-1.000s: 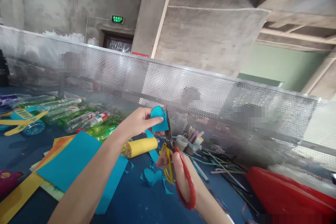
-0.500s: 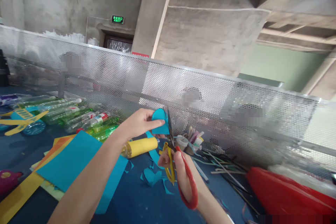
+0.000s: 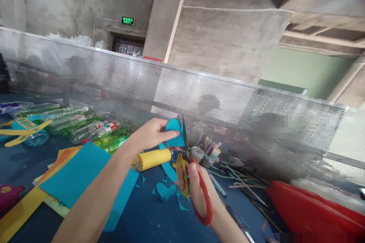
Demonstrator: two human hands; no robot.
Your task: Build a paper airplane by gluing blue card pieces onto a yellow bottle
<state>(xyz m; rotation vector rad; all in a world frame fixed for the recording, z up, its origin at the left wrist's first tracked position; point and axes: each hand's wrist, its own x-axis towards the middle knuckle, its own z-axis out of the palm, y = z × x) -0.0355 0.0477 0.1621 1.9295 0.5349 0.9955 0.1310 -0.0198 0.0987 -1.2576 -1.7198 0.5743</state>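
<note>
My left hand (image 3: 155,134) pinches a small blue paper piece (image 3: 173,138) with a rounded top edge. In my right hand (image 3: 196,186) is a pair of scissors (image 3: 204,201) with one red and one yellow handle loop. Their dark blades point upward along the right edge of the paper, close to it or touching; I cannot tell which. Below the hands, blue paper scraps (image 3: 164,191) lie on the dark blue table (image 3: 148,220). A bottle wrapped in yellow paper (image 3: 155,159) rests on its side just under my left hand.
Blue sheets (image 3: 82,171) lie over orange and yellow ones at left. Beyond are several plastic bottles (image 3: 82,125) and a yellow-and-blue bottle plane (image 3: 28,127). A perforated metal screen (image 3: 137,87) runs behind. Small tubs (image 3: 196,153), thin strips (image 3: 242,180) and a red bag (image 3: 308,209) are right.
The scissors' handle loops have drawn closer together as my right hand closed a little. The blue paper and my left hand have barely moved.
</note>
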